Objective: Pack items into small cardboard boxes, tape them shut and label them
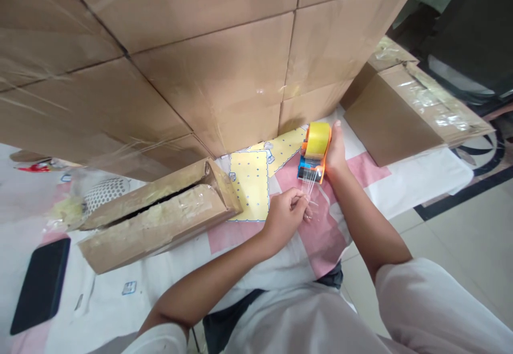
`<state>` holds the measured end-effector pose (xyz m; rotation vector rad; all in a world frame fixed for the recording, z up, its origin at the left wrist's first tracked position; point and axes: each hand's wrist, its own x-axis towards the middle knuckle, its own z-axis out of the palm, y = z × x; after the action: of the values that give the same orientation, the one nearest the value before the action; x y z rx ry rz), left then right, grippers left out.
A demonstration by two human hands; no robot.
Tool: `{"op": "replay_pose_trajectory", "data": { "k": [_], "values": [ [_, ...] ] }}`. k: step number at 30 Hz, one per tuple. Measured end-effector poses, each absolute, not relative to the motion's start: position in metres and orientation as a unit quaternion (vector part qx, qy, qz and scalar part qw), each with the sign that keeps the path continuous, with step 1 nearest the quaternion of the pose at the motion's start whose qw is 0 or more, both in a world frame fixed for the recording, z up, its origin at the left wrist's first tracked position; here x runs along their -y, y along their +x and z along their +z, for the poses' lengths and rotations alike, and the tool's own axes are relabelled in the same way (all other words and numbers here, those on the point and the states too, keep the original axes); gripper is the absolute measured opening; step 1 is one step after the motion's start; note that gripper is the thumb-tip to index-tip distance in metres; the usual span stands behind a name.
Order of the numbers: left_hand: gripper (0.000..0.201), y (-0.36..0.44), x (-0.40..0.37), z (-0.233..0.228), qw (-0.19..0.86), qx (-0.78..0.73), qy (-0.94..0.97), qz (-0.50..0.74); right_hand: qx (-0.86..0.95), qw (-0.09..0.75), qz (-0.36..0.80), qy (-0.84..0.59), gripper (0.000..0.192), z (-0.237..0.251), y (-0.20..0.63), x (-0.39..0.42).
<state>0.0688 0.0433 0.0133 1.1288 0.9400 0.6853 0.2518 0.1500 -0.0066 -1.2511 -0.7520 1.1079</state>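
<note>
My right hand (337, 148) is wrapped around an orange and blue tape dispenser (306, 170) with a roll of yellowish tape (319, 138) in it. A short bunched strand of clear tape (311, 186) runs down from the dispenser's front. Its end is pinched in the closed fingers of my left hand (289, 210), just below the dispenser. Beneath both hands lies a pink and white cloth (320, 236). Yellow patterned sheets (250, 183) lie beside my left hand, partly under a carton.
Stacked, taped cardboard boxes (216, 81) rise like a wall in front. A worn narrow carton (160, 215) lies to the left, near a black phone (41, 285). Another taped box (404, 108) stands on the right, by the table edge.
</note>
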Motion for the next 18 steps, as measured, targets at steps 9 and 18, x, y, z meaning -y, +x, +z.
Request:
{"op": "replay_pose_trajectory", "data": {
  "k": [9, 18],
  "values": [
    [0.023, 0.0681, -0.0399, 0.0176, 0.678, -0.419, 0.521, 0.306, 0.275, 0.636, 0.487, -0.532, 0.081, 0.0012, 0.2483, -0.1466],
    [0.023, 0.0666, -0.0376, 0.0159, 0.669, -0.425, 0.537, 0.288, 0.286, 0.628, 0.488, -0.535, 0.086, 0.0001, 0.2560, -0.1496]
  ]
}}
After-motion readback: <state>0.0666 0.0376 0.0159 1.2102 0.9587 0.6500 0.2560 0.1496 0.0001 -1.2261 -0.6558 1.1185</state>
